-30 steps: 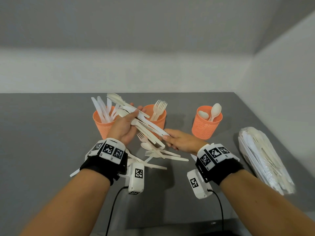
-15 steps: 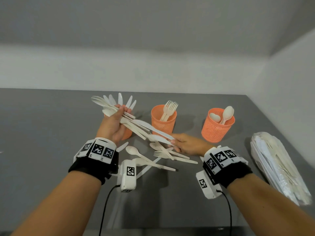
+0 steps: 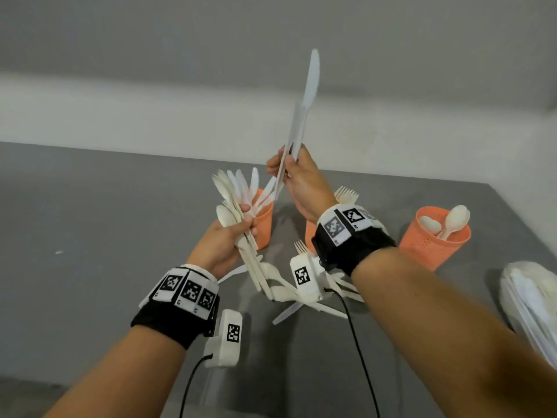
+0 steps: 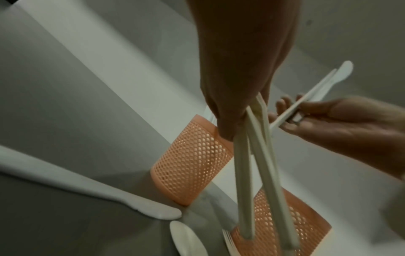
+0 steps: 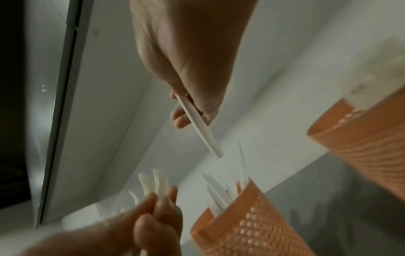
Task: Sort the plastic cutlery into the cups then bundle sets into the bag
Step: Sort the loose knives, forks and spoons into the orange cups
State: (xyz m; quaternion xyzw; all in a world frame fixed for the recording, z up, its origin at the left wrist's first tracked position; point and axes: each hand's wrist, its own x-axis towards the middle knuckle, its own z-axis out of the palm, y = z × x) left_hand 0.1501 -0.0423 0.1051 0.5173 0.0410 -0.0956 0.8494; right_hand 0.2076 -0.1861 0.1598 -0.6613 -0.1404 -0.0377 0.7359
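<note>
At far left, my left hand (image 3: 224,236) grips a mixed cutlery bundle (image 3: 233,191) beside the knife cup (image 3: 265,218); loose grip, pieces may slide out. Right hand (image 3: 301,179) pinches one knife (image 3: 304,101) above the cup; its long handle could snag standing blades, tipping it.

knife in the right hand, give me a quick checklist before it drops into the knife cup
1. Right hand grips the knife firmly: ok.
2. Handle end points down toward the knife cup: ok.
3. Only one knife is held: cannot tell, possibly two stacked.
4. Cup stands upright with room: ok.
5. Path is clear of the left hand with its cutlery bundle: not ok, it is right beside the cup.
</note>
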